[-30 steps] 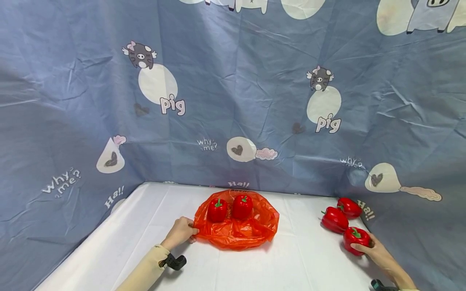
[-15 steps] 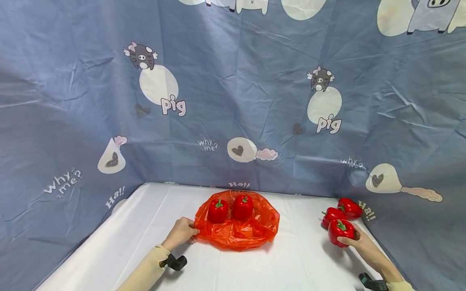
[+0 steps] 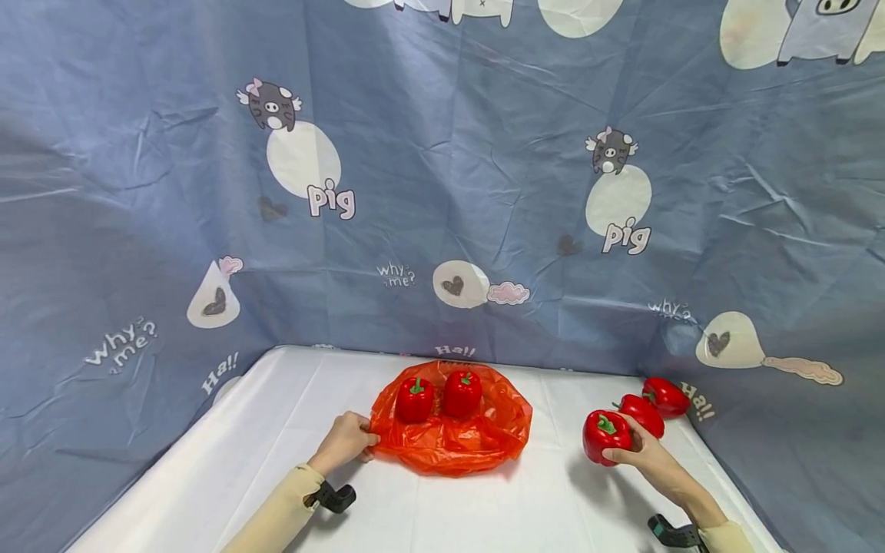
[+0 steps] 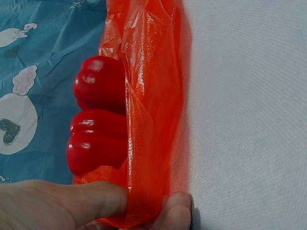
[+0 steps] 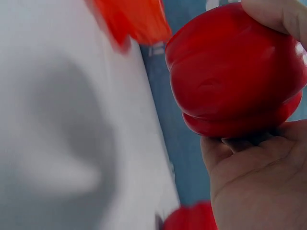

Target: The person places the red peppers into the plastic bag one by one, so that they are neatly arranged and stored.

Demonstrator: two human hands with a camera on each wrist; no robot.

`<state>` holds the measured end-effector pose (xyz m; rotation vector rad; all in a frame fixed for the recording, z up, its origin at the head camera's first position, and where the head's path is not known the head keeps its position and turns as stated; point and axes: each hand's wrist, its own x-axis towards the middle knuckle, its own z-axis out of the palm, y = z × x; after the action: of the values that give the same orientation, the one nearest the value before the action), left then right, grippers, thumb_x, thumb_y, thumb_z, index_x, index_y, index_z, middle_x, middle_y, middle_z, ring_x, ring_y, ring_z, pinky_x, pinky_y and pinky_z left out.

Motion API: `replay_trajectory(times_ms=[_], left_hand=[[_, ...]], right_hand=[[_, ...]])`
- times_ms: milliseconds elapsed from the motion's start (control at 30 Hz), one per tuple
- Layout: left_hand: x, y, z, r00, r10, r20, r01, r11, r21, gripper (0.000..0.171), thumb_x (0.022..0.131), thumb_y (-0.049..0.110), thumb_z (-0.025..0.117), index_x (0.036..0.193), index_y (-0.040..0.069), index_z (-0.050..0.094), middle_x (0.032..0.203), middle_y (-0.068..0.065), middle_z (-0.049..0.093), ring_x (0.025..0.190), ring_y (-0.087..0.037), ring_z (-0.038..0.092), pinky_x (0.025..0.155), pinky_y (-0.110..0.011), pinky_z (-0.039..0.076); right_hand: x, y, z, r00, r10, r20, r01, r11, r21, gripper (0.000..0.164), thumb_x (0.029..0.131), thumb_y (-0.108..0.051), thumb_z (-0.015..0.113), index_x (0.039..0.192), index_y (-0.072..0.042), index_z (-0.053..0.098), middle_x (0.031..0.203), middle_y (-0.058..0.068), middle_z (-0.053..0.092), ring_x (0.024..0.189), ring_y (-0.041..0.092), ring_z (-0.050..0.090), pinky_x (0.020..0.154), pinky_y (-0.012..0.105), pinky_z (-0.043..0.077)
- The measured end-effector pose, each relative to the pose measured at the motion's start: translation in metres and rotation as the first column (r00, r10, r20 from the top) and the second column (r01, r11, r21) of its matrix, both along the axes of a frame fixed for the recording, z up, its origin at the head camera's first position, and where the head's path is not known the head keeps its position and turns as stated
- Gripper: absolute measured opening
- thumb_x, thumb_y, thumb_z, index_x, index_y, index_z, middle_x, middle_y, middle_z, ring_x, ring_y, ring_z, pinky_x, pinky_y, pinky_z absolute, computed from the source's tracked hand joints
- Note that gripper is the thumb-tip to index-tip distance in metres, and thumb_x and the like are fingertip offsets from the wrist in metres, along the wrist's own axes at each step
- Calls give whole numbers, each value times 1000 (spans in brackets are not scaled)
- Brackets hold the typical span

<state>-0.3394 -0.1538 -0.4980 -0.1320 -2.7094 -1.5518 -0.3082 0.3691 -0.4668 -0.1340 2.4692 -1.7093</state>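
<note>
The left hand (image 3: pixel 346 443) pinches the left edge of an orange-red plastic bag (image 3: pixel 442 462) between thumb and fingers. Inside the bag, a left bell pepper (image 3: pixel 415 402) and a right bell pepper (image 3: pixel 462 395) stand upright, green stems uppermost. The right hand (image 3: pixel 648 452) grips a held bell pepper (image 3: pixel 600 439), thumb and fingers curled about its sides, above the white table (image 3: pixel 512 514); its shadow falls on the surface. Beyond this hand lie a nearer loose pepper (image 3: pixel 646 415) and a farther loose pepper (image 3: pixel 667 396). The blue backdrop (image 3: pixel 415 153) bears printed lettering: "pig" at two positions, "why me?" at left and centre, and "Ha!!" at left, centre and right.
</note>
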Motion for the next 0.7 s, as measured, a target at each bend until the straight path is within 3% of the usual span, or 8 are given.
replay_trajectory(times_ms=[100, 400, 700], left_hand=[[0, 0, 1, 1000, 1, 0, -1, 1000, -1, 4, 80, -6, 66, 76, -6, 68, 58, -12, 65, 46, -18, 63, 49, -32, 59], [1, 1, 3, 1000, 6, 12, -6, 1000, -4, 3, 80, -6, 66, 77, -7, 67, 58, -13, 65, 46, -18, 62, 49, -31, 59], [1, 1, 2, 1000, 8, 13, -8, 1000, -10, 4, 80, -5, 66, 77, -6, 67, 58, -12, 64, 46, -17, 62, 49, -31, 59]], right_hand=[[1, -13, 4, 998, 53, -16, -54, 998, -27, 79, 86, -17, 69, 147, -2, 21, 140, 23, 41, 117, 18, 50, 91, 29, 53], [1, -47, 14, 984, 175, -33, -175, 985, 5, 80, 84, -19, 71, 146, -2, 24, 137, 22, 45, 118, 24, 52, 90, 33, 57], [-8, -85, 18, 942, 327, -75, -330, 943, -29, 70, 86, -15, 69, 144, -5, 29, 133, 16, 50, 115, 20, 56, 90, 30, 56]])
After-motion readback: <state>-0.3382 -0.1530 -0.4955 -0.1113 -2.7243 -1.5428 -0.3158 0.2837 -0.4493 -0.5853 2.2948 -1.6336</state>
